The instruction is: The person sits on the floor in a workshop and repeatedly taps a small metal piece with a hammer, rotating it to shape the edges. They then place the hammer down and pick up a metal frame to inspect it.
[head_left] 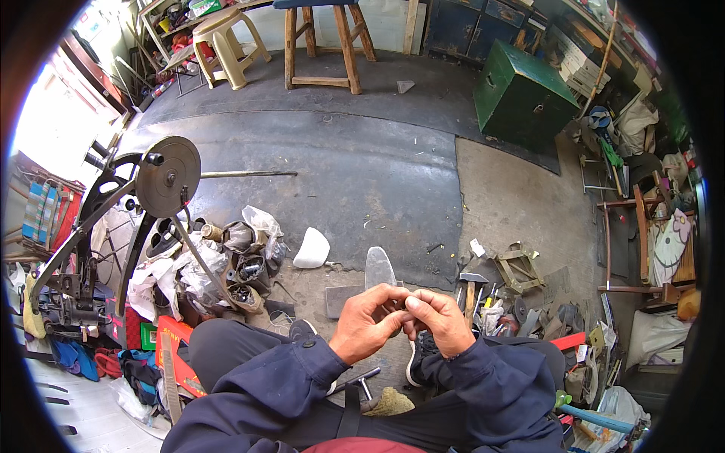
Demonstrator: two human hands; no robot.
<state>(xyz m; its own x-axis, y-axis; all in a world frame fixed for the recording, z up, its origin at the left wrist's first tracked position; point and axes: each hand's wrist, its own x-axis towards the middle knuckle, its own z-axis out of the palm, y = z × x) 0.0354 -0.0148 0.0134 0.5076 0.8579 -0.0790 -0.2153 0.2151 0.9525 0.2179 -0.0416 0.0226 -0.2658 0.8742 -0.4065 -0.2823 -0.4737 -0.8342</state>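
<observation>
Seen from my remote station, the left hand (368, 318) and right hand (444, 323) meet at the fingertips in front of the body, fingers curled as in a pinch; whether they grip anything small, I cannot tell. I locate the pale, sole-shaped piece (380, 266) just beyond them, nearer the left hand, its long axis pointing roughly away from the body, its near end hidden. A grey slab (340, 302) lies left of the hands, a hammer (470, 296) right.
</observation>
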